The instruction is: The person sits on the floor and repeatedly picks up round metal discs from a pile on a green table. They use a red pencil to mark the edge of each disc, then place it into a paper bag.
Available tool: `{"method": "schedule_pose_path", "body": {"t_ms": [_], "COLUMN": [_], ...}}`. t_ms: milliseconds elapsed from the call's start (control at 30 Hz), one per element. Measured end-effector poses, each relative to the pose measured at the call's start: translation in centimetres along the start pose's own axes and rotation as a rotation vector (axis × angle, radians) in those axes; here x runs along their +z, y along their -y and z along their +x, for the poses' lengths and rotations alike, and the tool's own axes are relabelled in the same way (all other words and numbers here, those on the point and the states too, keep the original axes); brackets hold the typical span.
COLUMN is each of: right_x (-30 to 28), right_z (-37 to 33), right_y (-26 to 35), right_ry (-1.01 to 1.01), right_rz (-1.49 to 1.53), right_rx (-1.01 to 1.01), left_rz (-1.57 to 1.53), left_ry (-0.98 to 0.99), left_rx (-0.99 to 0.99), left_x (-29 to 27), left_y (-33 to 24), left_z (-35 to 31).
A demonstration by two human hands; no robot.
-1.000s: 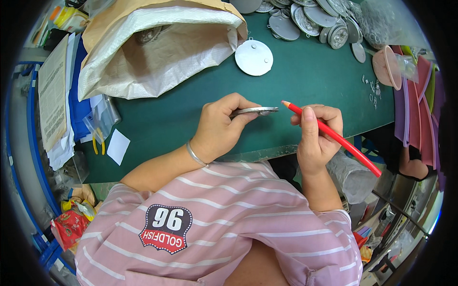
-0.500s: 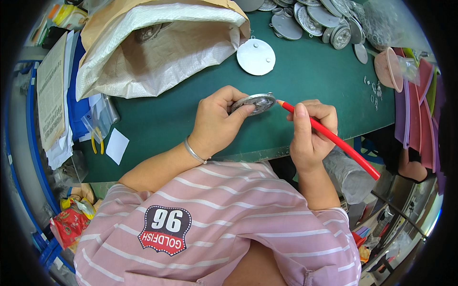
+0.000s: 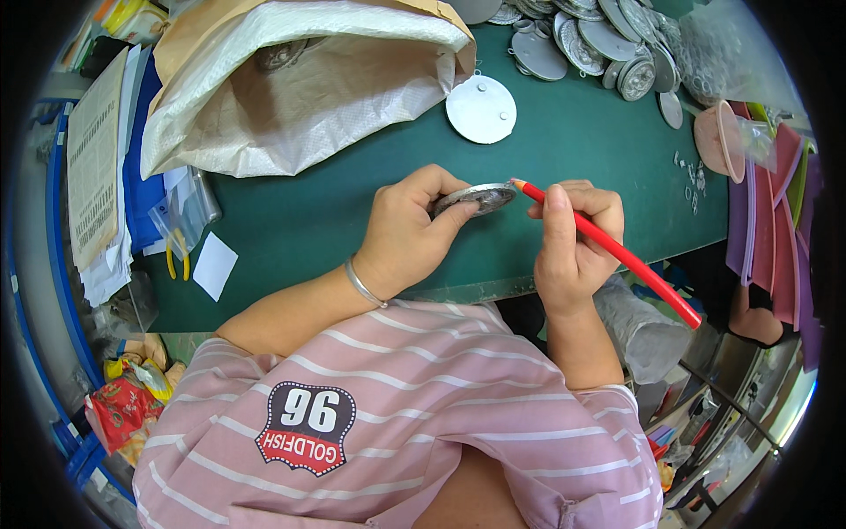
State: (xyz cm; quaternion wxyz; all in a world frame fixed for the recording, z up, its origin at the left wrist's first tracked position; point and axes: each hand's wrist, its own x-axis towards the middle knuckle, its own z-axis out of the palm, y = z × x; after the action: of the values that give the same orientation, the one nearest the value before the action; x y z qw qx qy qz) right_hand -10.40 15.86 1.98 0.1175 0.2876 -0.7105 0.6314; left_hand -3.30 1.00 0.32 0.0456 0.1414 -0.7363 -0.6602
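Between the thumb and fingers of my left hand (image 3: 407,227) is a round silver metal medal (image 3: 480,201), tilted so that its rim and part of a relief face show. My right hand (image 3: 573,242) grips a thick red pencil (image 3: 639,269) whose sharpened tip meets or nearly meets the medal's right edge; whether they touch I cannot tell. Beyond my hands, a flat silver disc (image 3: 481,109) with two small round studs and a loop lies on the green table mat (image 3: 317,225).
A large open woven sack (image 3: 291,145) stands at the far left. Metal medals (image 3: 608,40) are heaped at the far right, near a pink basket (image 3: 718,141) and small loose metal rings (image 3: 690,181). Yellow-handled pliers (image 3: 179,256) and a white paper (image 3: 214,266) lie at left.
The medal has turned more edge-on in my left hand. The pencil tip has risen slightly along its edge, while my right hand stays nearly in place. The view has shifted a little.
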Motion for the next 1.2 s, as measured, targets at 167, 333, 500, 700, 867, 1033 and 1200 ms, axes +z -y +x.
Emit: {"method": "schedule_pose_path", "body": {"t_ms": [167,333,500,700,867,1033,1200], "right_x": [-0.15,-0.31,-0.37,-0.60,-0.53,-0.19,-0.11], "right_z": [0.00,0.04,0.20,0.09,0.25,0.29,0.16], "right_y": [0.14,0.29,0.42,-0.10,0.34,0.58,0.43], "right_ry": [0.020,0.009,0.015,0.052,-0.010,0.038,0.064], "right_rz": [-0.017,-0.037,-0.020,-0.047,0.034,0.037,0.008], "right_rx": [0.012,0.007,0.031,0.039,0.018,0.038,0.083], "left_rz": [0.054,0.064,0.057,0.039,0.043,0.047,-0.004], "left_ry": [-0.010,-0.013,-0.009,-0.008,-0.002,-0.001,-0.062], "left_rx": [0.071,0.064,0.059,0.042,0.045,0.062,0.119], "left_x": [0.01,0.05,0.00,-0.02,-0.01,-0.04,0.34], "left_y": [-0.61,-0.50,-0.37,-0.26,-0.31,-0.19,-0.20], "left_z": [-0.21,-0.20,-0.08,-0.06,-0.04,-0.07,-0.05]}}
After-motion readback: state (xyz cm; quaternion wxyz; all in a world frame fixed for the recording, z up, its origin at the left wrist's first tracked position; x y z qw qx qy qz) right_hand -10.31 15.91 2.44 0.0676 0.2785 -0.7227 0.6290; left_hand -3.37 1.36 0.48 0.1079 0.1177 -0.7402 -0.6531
